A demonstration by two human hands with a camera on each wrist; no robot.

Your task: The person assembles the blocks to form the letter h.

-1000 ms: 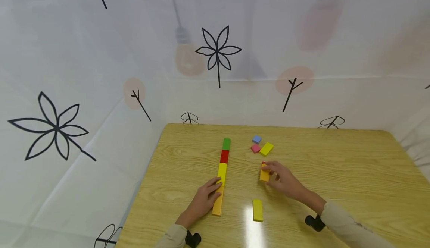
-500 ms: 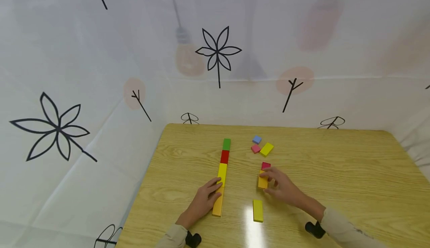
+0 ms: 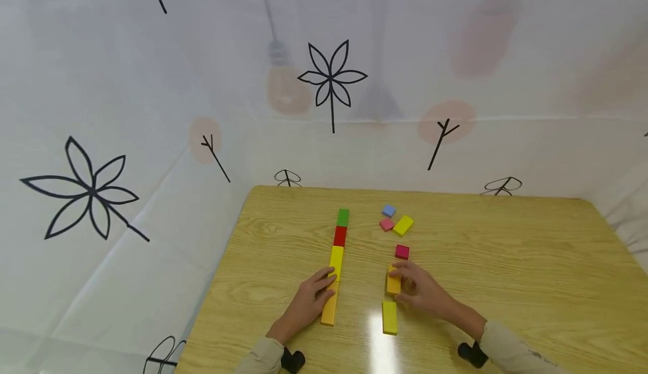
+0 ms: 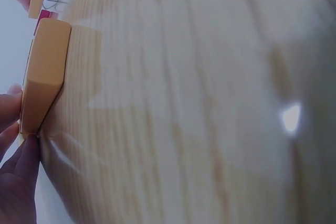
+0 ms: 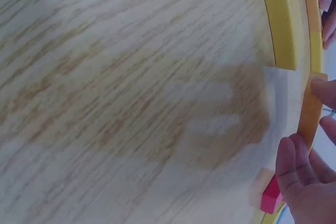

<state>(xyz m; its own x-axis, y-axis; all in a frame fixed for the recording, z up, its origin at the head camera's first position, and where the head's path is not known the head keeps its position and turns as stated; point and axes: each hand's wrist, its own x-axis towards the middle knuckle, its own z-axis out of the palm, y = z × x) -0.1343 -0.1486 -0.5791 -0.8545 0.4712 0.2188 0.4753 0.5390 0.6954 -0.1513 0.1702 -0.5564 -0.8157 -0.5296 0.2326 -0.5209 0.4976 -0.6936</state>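
Note:
My right hand (image 3: 425, 292) pinches an orange block (image 3: 392, 282) by its ends, thumb at one and fingers at the other. In the right wrist view this orange block (image 5: 311, 106) is tilted and held off the wooden table. A loose yellow block (image 3: 389, 318) lies just nearer than it, and a crimson block (image 3: 402, 251) just beyond. My left hand (image 3: 306, 301) rests its fingers across a straight row at the joint of a yellow block (image 3: 336, 256) and a longer-looking orange block (image 3: 328, 313). Farther along that row come a red block (image 3: 340, 236) and a green block (image 3: 343, 217).
Toward the back of the table (image 3: 496, 239) lie a blue block (image 3: 388, 210), a pink block (image 3: 387, 224) and a slanted yellow block (image 3: 403, 225), close together. A white patterned cloth (image 3: 374, 154) hangs behind the table and along its left side.
The right hand has brought its orange block nearer to me and slightly left, away from the crimson block, which now shows fully. The left hand and its row keep their place.

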